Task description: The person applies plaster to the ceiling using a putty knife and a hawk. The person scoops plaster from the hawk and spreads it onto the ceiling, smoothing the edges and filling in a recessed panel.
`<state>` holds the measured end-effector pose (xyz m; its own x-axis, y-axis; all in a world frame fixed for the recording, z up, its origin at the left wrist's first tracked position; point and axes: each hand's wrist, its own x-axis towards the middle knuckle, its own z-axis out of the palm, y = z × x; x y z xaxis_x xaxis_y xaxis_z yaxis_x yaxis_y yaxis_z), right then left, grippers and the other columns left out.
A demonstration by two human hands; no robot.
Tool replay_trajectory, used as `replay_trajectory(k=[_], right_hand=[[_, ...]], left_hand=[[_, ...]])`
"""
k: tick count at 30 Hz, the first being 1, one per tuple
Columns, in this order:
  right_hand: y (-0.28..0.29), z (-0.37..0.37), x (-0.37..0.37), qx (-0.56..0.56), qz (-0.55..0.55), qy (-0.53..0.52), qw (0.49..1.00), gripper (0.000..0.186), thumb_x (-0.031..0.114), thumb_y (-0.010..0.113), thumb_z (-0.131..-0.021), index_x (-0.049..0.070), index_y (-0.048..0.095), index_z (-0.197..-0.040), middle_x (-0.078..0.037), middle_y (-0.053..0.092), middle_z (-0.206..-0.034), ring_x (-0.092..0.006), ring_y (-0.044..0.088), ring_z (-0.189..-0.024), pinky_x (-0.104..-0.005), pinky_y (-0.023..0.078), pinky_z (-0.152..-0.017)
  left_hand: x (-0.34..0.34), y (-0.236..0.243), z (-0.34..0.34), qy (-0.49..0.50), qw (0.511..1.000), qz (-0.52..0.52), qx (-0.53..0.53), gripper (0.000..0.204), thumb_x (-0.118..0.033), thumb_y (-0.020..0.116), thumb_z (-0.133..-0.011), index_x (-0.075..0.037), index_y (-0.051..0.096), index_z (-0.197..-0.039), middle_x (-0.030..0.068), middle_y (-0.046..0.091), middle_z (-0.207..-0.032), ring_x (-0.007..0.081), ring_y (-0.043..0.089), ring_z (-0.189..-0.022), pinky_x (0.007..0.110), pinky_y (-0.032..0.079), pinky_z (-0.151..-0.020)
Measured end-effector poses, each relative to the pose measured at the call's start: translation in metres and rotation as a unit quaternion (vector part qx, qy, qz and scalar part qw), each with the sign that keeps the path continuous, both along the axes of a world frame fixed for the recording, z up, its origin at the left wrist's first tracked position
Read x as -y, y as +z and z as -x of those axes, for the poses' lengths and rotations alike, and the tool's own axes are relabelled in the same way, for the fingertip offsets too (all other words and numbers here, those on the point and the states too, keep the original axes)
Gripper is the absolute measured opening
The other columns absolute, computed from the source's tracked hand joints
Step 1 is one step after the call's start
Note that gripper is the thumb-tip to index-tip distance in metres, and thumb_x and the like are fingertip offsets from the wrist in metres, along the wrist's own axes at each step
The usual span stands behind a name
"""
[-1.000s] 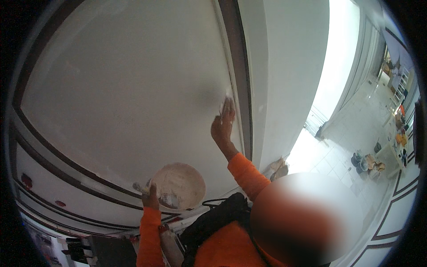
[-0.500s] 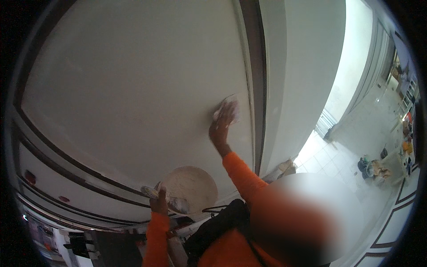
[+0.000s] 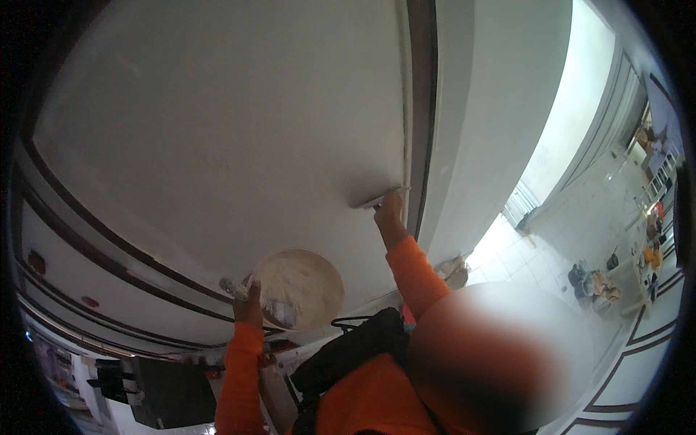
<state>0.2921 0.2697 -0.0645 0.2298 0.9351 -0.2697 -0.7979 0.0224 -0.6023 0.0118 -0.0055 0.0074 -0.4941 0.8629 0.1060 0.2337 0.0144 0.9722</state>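
Observation:
My right hand (image 3: 391,212) is closed on a wide, flat scraper blade (image 3: 374,199), seen nearly edge-on against the pale wall panel (image 3: 217,145). The blade is close to the dark trim strip (image 3: 423,109) on the right. Lower left, my left hand (image 3: 248,306) is closed at the near-left rim of a round tub (image 3: 299,251) holding pale, powdery-looking paste (image 3: 301,279). A smeared handle-like end (image 3: 232,288) sticks out left of that hand, and a grey blade (image 3: 283,315) lies in the paste; they look like one putty knife. The fingers partly hide it.
A black bag (image 3: 355,351) hangs at my front. Dark mouldings (image 3: 109,225) cross the wall at left. A dark box-shaped object (image 3: 170,391) stands lower left. To the right are a tiled floor (image 3: 518,261), several bags (image 3: 598,283) and a ladder (image 3: 661,174).
My right hand has moved down and slightly right, and its blade has turned from flat to nearly edge-on. The tub and my left hand appear slightly higher and further left.

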Motion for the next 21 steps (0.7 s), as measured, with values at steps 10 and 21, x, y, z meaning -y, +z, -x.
replay_trajectory(k=[10, 21], right_hand=[[0.206, 0.001, 0.004, -0.056, -0.220, -0.059, 0.972, 0.031, 0.021, 0.050, -0.085, 0.003, 0.049, -0.111, -0.008, 0.051, -0.101, -0.0247, 0.050, -0.091, -0.0419, 0.038, -0.082], [0.130, -0.067, 0.020, 0.147, -0.298, 0.520, 0.787, 0.044, 0.035, 0.050, -0.089, 0.003, 0.049, -0.120, -0.013, 0.051, -0.120, -0.0260, 0.052, -0.105, -0.0386, 0.045, -0.088]], left_hand=[[0.003, -0.018, 0.012, 0.025, 0.999, 0.039, -0.010, 0.053, -0.037, 0.060, -0.083, 0.006, 0.053, -0.114, 0.0130, 0.058, -0.108, 0.0206, 0.054, -0.098, 0.030, 0.041, -0.087], [0.003, 0.018, -0.010, 0.067, 0.994, 0.065, -0.055, 0.069, -0.046, 0.060, -0.081, 0.006, 0.043, -0.123, 0.0137, 0.058, -0.097, 0.0206, 0.053, -0.086, 0.034, 0.043, -0.078]])
